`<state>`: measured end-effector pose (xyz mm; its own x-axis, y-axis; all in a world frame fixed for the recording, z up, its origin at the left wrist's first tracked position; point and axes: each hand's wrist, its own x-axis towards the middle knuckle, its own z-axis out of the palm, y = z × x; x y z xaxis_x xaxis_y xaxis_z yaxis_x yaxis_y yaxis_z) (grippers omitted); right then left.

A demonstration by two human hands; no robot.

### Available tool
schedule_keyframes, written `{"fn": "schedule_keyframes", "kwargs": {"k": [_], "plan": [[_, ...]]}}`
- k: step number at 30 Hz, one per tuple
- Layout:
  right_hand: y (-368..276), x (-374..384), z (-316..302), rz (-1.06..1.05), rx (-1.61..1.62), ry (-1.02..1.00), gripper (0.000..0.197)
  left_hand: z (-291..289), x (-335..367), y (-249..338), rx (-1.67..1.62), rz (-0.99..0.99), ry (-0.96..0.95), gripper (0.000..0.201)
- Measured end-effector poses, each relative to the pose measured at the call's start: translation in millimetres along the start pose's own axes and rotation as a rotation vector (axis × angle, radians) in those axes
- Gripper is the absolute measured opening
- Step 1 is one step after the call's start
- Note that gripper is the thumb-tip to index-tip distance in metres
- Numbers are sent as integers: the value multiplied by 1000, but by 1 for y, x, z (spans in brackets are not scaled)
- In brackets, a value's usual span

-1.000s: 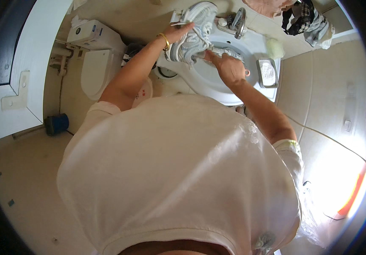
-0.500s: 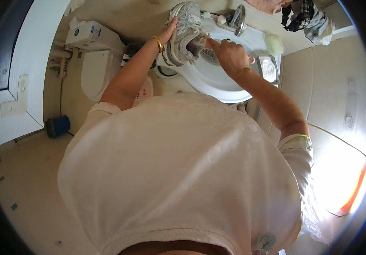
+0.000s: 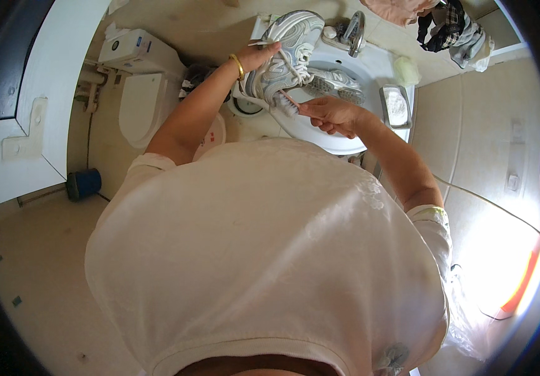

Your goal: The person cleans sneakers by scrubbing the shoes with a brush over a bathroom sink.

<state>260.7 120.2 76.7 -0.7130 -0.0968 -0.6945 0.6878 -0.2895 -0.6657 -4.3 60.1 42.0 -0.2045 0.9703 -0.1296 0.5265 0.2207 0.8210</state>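
A grey and white sneaker (image 3: 301, 37) is held tilted over the left edge of the sink, its toe pointing away. My left hand (image 3: 261, 56), with a gold bangle at the wrist, grips its side. In my right hand (image 3: 338, 115) is a scrub brush (image 3: 286, 104), pinched by its handle. The pale bristles lie against the heel end of the sneaker, close to me. A second grey sneaker (image 3: 339, 85) rests in the white sink basin (image 3: 329, 139), partly hidden behind the first.
Behind the basin rises a chrome faucet (image 3: 356, 31). On the sink's right side are a metal tray (image 3: 395, 106) of white stuff and a pale green lump (image 3: 406, 70). Clothes (image 3: 449, 28) hang at the upper right. To the left stand a toilet (image 3: 139, 109) and a blue bin (image 3: 84, 185).
The sneaker has turned in my left hand, toe swinging right. My right hand and the brush have moved from the shoe opening toward me, to the heel. The second sneaker shows more fully.
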Motion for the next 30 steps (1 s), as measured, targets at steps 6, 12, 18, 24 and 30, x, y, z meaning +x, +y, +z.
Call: {"fn": "schedule_keyframes", "kwargs": {"k": [6,12,18,24,30], "plan": [[-25,-12,21,-112,-1299,884,28,10,-3,34,-20,-335,182,79],[7,6,22,-259,-1209,1024,32,1,13,0,-248,-287,38,87],[1,-2,8,-181,-109,231,33,2,2,-24,-427,-352,-31,88],[-6,-64,-10,-174,13,265,37,-2,-17,-19,-945,-278,72,78],[29,-78,-13,-164,277,347,39,-9,-14,-40,-950,-176,138,76]]}}
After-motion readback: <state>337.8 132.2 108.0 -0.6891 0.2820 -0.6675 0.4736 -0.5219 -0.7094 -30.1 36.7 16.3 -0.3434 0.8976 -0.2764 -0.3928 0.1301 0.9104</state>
